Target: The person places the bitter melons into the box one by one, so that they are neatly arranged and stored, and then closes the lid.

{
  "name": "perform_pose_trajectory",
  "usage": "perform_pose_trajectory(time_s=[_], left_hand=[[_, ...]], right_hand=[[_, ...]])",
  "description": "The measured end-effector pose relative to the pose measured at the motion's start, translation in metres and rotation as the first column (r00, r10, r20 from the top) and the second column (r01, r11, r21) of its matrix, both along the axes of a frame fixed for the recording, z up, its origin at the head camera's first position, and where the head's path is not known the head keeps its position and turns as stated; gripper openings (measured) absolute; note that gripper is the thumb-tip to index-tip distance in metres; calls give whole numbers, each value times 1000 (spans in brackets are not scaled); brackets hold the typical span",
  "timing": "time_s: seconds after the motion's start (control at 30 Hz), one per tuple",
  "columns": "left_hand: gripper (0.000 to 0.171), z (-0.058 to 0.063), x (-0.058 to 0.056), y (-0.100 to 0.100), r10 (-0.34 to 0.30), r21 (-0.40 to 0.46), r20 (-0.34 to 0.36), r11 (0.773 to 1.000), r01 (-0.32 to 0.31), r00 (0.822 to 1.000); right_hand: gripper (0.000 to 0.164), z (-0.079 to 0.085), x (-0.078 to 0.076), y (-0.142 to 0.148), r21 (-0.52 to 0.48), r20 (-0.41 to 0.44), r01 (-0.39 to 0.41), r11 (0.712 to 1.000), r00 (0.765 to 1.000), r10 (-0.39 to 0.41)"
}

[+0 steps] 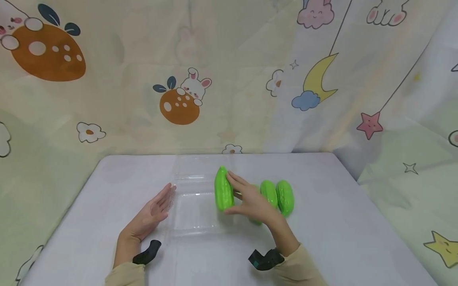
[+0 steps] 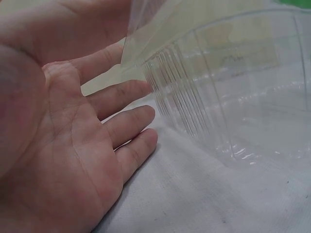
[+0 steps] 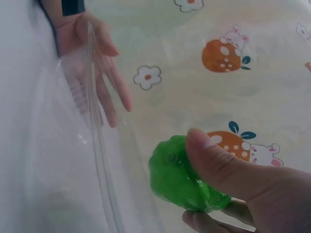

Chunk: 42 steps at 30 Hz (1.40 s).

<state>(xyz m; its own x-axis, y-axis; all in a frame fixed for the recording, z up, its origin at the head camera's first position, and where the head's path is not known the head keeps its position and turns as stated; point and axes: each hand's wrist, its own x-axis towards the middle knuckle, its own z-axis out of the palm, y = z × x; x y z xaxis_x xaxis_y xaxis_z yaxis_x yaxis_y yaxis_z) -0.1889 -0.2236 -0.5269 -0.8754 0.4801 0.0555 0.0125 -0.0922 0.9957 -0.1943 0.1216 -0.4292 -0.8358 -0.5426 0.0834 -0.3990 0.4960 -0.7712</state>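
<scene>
My right hand [image 1: 255, 202] grips a glossy green toy bitter melon [image 1: 223, 190], long and ridged with a pointed top. It is held nearly upright above the right part of a clear plastic container [image 1: 196, 230]. In the right wrist view the thumb and fingers pinch the bitter melon [image 3: 172, 170] from its sides, its lobed end facing the camera. My left hand [image 1: 152, 214] stands at the container's left side with its fingers extended. The left wrist view shows the fingertips at the ribbed corner of the container [image 2: 180, 92], possibly touching it. No melon shows inside the container.
Several more green bitter melons lie to the right of the container, including one bitter melon [image 1: 285, 198] at the far right; my right hand partly hides others. The white table [image 1: 340, 238] ends at a patterned cloth backdrop [image 1: 236, 99].
</scene>
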Motion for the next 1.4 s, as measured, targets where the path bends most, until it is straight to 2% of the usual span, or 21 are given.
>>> perform_pose_trajectory(time_s=[0.23, 0.43, 0.77, 0.97, 1.1, 1.27, 1.4], left_hand=[[88, 0, -5, 6, -2, -34, 23, 999, 3, 1000], [89, 0, 0, 2, 45, -82, 24, 996, -43, 999], [88, 3, -1, 3, -1, -11, 13, 1000, 1, 1000], [89, 1, 0, 2, 5, -5, 21, 1000, -5, 1000], [90, 2, 2, 1, 12, -21, 28, 1000, -11, 1000], [89, 3, 1, 1, 8, -21, 34, 1000, -7, 999], [89, 3, 0, 1, 8, -32, 34, 999, -7, 999]], right_hand=[[106, -13, -2, -37, -13, 82, 46, 999, 996, -45], [108, -23, -4, -68, -56, 140, 22, 998, 990, -14], [109, -35, -6, -95, -110, 199, 92, 990, 978, -69], [108, -39, -3, -112, -153, 254, 144, 978, 962, -102], [108, -39, -1, -118, -126, 271, 170, 977, 954, -131], [108, -40, 0, -119, -59, 251, 184, 981, 954, -164], [108, -42, -1, -117, -35, 236, 172, 985, 959, -159]])
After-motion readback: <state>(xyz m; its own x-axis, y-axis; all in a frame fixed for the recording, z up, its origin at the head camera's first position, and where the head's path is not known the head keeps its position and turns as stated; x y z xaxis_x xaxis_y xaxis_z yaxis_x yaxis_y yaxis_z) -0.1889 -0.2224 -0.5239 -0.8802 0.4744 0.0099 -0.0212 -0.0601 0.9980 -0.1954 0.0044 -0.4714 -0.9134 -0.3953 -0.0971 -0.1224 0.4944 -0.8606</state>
